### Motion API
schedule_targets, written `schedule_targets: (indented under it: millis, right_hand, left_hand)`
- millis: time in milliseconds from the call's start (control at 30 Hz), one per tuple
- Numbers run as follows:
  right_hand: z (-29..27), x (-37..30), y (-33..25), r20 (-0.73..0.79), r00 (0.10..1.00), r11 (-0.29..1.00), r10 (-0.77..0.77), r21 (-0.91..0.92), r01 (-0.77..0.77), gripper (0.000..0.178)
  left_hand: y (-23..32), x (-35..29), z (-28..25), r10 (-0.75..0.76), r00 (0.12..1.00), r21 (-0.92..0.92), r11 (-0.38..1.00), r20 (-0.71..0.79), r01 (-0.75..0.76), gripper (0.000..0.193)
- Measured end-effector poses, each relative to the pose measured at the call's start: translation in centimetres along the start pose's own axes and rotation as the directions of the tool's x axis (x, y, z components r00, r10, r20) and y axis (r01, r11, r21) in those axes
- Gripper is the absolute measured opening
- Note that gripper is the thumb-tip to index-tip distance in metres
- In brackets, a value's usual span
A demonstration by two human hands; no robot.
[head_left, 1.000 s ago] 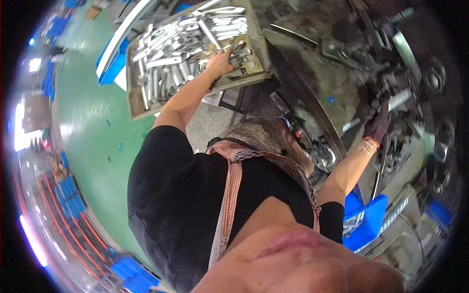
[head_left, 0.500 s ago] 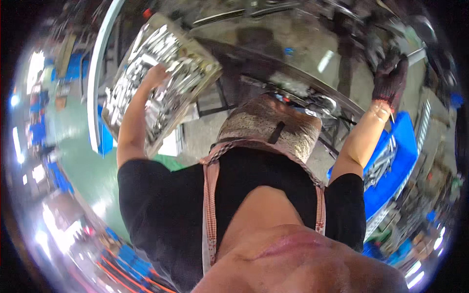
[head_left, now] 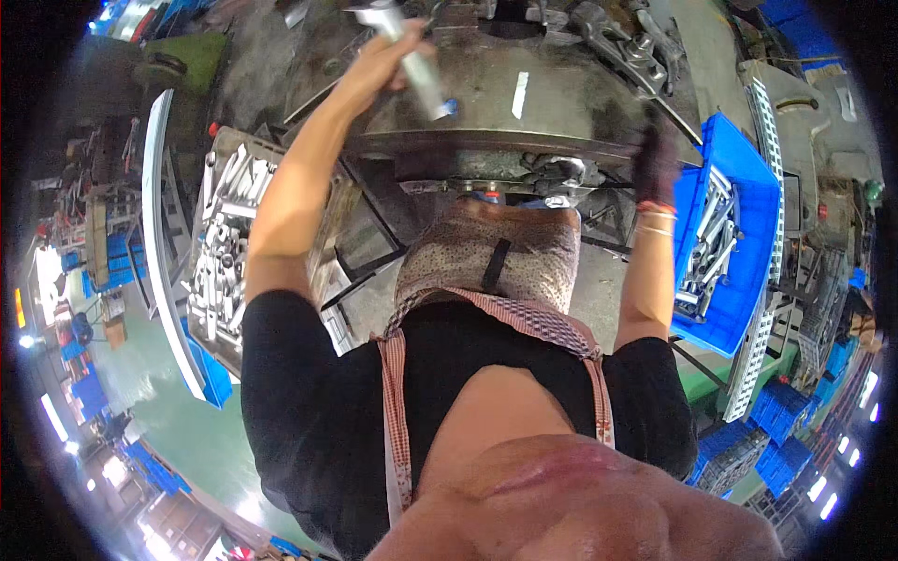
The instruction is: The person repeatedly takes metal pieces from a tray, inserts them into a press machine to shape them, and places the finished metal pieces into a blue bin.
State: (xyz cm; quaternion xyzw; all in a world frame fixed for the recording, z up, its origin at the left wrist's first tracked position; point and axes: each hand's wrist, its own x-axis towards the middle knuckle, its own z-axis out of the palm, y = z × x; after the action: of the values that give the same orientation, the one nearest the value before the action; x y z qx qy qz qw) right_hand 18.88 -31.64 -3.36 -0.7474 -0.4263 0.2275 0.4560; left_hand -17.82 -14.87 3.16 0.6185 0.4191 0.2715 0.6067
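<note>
My bare left hand (head_left: 382, 64) is closed around a silvery wrench (head_left: 423, 84), held above the far left part of the metal worktable (head_left: 486, 107). Motion blurs the wrench, and its wide end points away from me. On the right, my right hand (head_left: 658, 159) wears a dark glove with a red cuff. It is at the table's right edge, beside the blue bin (head_left: 692, 201); its fingers are dark and smeared, so what they do is hidden. A pile of wrenches (head_left: 716, 243) lies in that bin. More wrenches (head_left: 220, 271) fill the crate at my left.
A metal clamp-like fixture (head_left: 636, 51) stands at the table's far right. A pale strip (head_left: 520, 95) lies on the tabletop. A long white rail (head_left: 159, 243) runs past the crate, and a perforated metal rail (head_left: 762, 243) borders the blue bin. Stacked blue crates (head_left: 781, 411) stand at lower right.
My left hand has left the crate and now carries a wrench over the table. My right hand has come nearer, from the far right to the table's right edge. The whole view has turned.
</note>
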Motion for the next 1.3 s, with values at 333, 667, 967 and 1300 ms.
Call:
schedule_targets:
  millis: [333,667,967,1300]
  right_hand:
    - [15.5,5.7,-5.0,0.337,0.934,0.613,-0.121,0.766,-0.197,0.039]
    - [17.7,11.3,-9.2,0.242,0.969,0.978,-0.055,0.21,0.003,0.027]
    - [20.7,13.1,-9.7,0.273,0.939,0.498,-0.211,0.856,-0.137,0.028]
    - [22.0,13.8,-5.1,0.008,0.889,0.862,-0.458,-0.239,0.446,0.036]
  left_hand:
    - [1.9,19.8,7.6,0.302,0.951,0.183,0.941,-0.064,-0.286,0.018]
    - [0.8,21.9,9.6,0.07,0.955,-0.083,0.992,-0.287,-0.098,0.034]
    - [-0.6,22.2,8.1,0.128,0.949,-0.009,0.991,-0.288,-0.136,0.038]
    - [-0.2,22.5,7.3,0.376,0.909,0.552,0.804,-0.182,-0.222,0.041]
